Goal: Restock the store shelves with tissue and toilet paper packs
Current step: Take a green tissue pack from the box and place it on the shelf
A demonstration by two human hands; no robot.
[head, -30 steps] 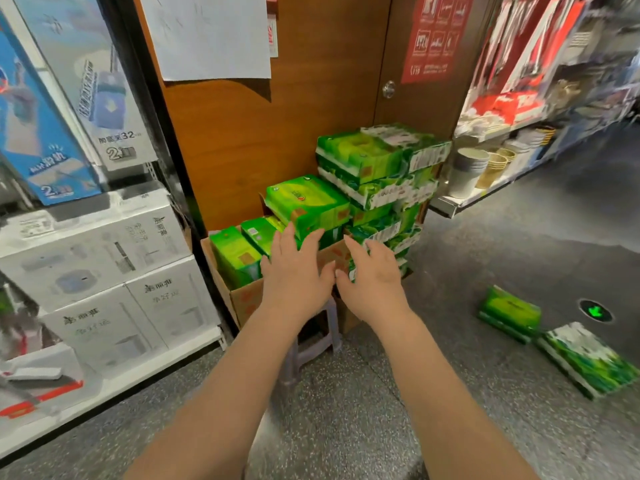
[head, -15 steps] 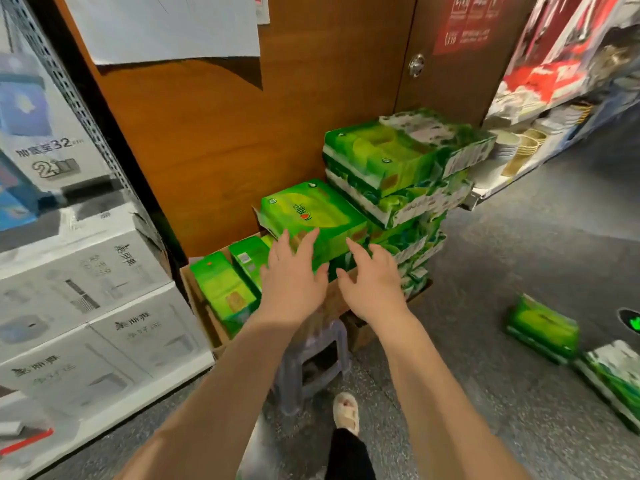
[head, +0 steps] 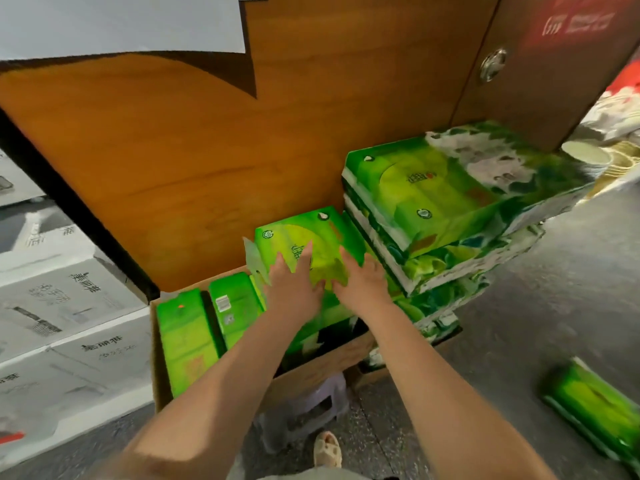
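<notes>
Apparently both hands (head: 329, 285) touch tissue pack (head: 304, 244).

Green tissue pack (head: 311, 244) — flat atop cardboard box (head: 311, 368) — beside stack (head: 450, 209).

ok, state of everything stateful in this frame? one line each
left hand: fingers straight, resting on the top pack
right hand: fingers straight, on the same pack
top pack: lying flat on other packs in the box
cardboard box: open, packs standing on edge inside
stacked packs: piled flat beside the box
floor pack: lying loose on the floor
door: shut
</notes>
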